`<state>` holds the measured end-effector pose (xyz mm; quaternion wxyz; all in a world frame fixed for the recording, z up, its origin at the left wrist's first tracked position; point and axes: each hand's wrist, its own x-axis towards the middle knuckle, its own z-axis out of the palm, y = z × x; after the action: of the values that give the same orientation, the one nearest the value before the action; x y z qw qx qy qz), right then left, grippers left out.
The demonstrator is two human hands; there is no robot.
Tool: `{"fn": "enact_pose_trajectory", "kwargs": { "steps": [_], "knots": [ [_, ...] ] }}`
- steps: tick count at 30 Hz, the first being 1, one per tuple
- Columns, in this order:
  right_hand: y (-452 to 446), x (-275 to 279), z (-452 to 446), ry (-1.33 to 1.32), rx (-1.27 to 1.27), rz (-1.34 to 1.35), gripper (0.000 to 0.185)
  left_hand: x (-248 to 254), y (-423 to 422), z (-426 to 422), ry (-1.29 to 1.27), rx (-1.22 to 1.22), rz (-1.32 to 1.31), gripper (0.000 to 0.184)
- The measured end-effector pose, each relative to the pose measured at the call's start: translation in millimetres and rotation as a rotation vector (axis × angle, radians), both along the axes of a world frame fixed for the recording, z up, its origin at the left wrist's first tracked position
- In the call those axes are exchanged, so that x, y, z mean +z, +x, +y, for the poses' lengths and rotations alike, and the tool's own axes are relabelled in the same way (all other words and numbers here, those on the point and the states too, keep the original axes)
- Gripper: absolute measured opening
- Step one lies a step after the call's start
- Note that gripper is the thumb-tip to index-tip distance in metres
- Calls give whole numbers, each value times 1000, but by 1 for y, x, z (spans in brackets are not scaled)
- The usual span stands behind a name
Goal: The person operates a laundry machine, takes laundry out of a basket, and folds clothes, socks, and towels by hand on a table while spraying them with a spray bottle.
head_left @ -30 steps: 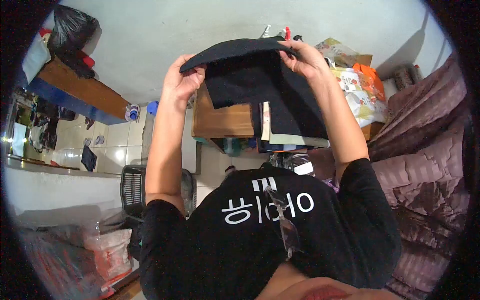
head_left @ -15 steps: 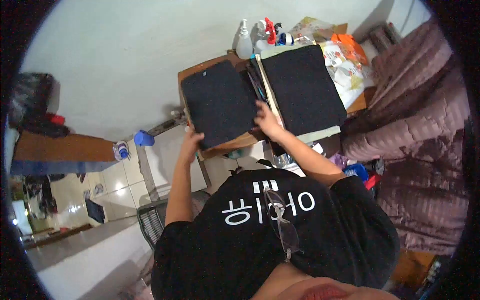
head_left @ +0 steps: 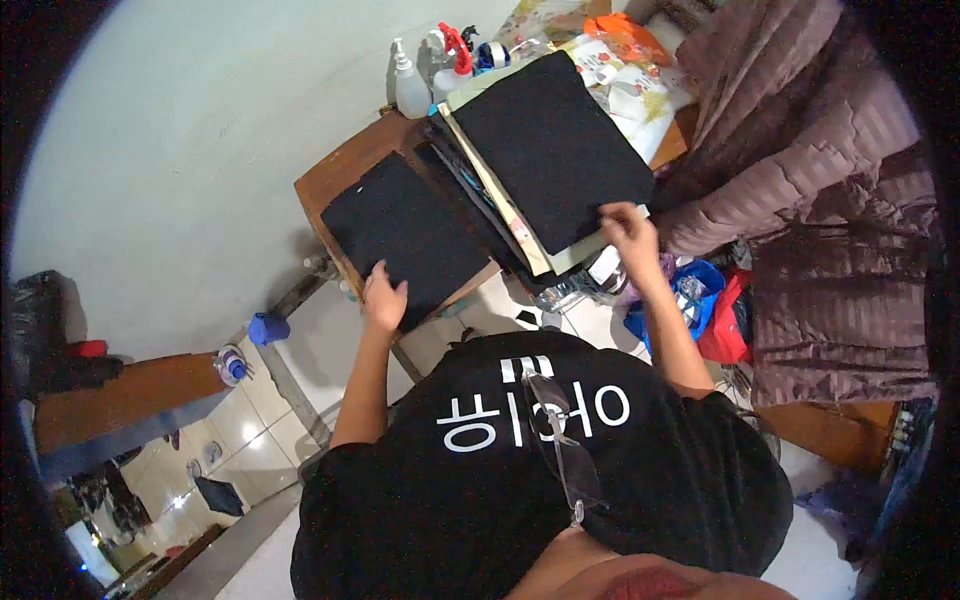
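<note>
A folded black cloth with a small pale mark near its far edge lies on the left of a brown wooden tabletop. My left hand rests on its near left edge, thumb and fingers apart. To the right, another folded black cloth tops a stack with a pale green layer and a cream layer under it. At that cloth's near right edge is my right hand, its fingers bent and closed on the edge. Dark folded pieces stick out between the two cloths.
Behind the stack stand a white pump bottle and a red-topped spray bottle. Plastic packages and an orange bag lie at the back right. A purple striped curtain hangs at right, near a blue container.
My right hand has moved right, from beside the left cloth to the right stack's edge. My left hand stays at the left cloth. The view has turned and shifted.
</note>
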<state>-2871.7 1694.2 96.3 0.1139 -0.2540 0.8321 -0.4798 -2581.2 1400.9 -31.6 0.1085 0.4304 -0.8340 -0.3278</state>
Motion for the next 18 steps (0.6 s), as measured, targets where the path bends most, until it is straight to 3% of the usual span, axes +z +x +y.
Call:
{"fn": "enact_pose_trajectory", "kwargs": {
  "steps": [2,4,5,8,9,13,16,18],
  "knots": [
    [-41,-27,32,5,-227,163,30,38,-38,8,226,-74,185,46],
    [-74,-41,47,75,-412,70,45,54,-83,15,255,-168,389,36],
    [-94,-63,55,30,-444,-9,50,61,-105,14,335,-197,453,34],
    [-110,-46,43,-143,-474,-552,51,89,-168,10,567,-137,653,40],
    [-104,-25,37,-246,-371,-723,41,94,-188,5,430,-121,621,44],
    [-141,-54,37,-223,-323,-528,17,102,-243,-20,331,-1,545,58],
    [-115,-10,26,-470,-233,-474,11,107,-260,-32,259,96,391,62],
    [-119,-12,28,-484,-255,-606,14,108,-266,-36,333,160,398,62]
  ]
}}
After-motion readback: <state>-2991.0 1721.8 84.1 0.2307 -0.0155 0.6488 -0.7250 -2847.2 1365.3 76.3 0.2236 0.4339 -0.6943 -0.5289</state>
